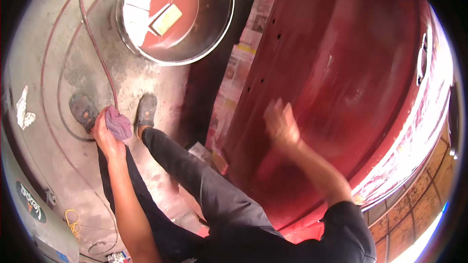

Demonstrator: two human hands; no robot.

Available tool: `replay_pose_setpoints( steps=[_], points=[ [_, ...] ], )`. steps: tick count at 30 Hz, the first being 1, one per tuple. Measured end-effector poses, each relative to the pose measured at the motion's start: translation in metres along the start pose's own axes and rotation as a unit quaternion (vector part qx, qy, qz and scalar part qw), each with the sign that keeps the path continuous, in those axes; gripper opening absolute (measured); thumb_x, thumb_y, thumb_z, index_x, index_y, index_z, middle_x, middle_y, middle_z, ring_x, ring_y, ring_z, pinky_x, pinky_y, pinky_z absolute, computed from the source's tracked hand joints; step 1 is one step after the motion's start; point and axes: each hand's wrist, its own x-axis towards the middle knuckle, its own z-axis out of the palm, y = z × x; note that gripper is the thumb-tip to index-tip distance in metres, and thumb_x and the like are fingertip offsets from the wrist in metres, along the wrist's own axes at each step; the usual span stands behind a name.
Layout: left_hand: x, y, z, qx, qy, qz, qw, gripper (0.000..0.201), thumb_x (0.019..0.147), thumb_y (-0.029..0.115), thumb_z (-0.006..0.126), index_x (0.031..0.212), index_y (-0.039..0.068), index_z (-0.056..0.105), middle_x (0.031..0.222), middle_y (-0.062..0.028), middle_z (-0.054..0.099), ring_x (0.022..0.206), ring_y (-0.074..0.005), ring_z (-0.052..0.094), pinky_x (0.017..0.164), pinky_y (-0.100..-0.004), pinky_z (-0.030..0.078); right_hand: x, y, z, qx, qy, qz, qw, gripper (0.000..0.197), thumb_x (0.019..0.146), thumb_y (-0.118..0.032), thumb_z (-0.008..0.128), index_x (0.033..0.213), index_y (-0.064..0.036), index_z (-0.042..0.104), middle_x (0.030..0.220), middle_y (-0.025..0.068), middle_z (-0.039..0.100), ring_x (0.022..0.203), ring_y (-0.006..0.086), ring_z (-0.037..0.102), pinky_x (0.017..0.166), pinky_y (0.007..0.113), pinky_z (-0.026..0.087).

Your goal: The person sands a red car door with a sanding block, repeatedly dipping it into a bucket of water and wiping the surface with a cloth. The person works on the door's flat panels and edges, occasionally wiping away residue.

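My left hand (107, 136) is closed around a crumpled purple cloth (118, 122), held above the floor between my two shoes. My right hand (282, 124) is over the dark red, car-like body panel (360, 68), near its newspaper-masked edge. Motion smears its fingers, so whether they hold anything does not show. Wet-looking streaks and paler patches mark the panel's surface. Ahead of my feet stands a dark round tub (204, 48) with reddish liquid in it. A pale yellow-green block (166, 20), perhaps a sponge, lies inside the tub.
Newspaper sheets (239, 68) line the panel's left edge. Crinkled shiny film (404, 151) covers its right side. A reddish hose (100, 51) loops over the concrete floor (29, 58). At far left lie white crumpled paper (23, 109) and a yellow cord (73, 221).
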Motion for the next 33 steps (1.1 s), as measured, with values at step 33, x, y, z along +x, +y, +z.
replay_pose_setpoints(
  steps=[33],
  points=[
    [-0.005,0.040,0.078,0.009,-0.064,-0.004,0.998,0.043,0.102,0.035,0.069,0.133,0.006,0.063,0.123,-0.0043,0.065,0.111,-0.0189,0.063,0.093,-0.0376,0.054,-0.030,0.082,0.003,0.267,0.049,0.142,0.952,0.065,0.097,-0.037,0.063,0.151,-0.0017,0.054,0.167,0.0293,0.032,0.156,0.0493,0.028,0.127,0.062,0.025]
  ],
)
